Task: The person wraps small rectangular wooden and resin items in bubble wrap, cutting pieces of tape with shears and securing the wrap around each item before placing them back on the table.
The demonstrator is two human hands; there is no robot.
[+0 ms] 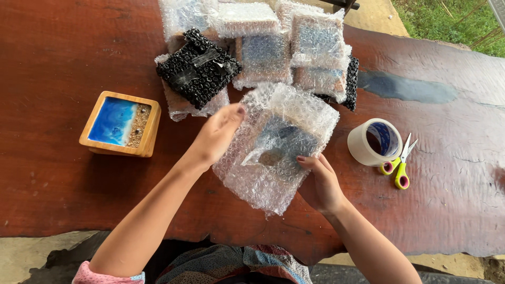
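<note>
A sheet of clear bubble wrap (pixel 279 144) lies folded around a square item whose blue and brown colours show through. My left hand (pixel 218 134) rests on the wrap's upper left edge, fingers closing on the fold. My right hand (pixel 318 181) grips the wrap's lower right side, thumb pressed on top. An unwrapped square wooden tray (pixel 120 124) with a blue and sandy resin surface sits to the left on the dark red wooden table (pixel 63 58).
A pile of wrapped bundles (pixel 263 47) in clear bubble wrap, plus one in black bubble wrap (pixel 199 67), lies at the back. A roll of clear tape (pixel 374 141) and small green-handled scissors (pixel 401 163) lie to the right. Grass shows beyond the table's far right edge.
</note>
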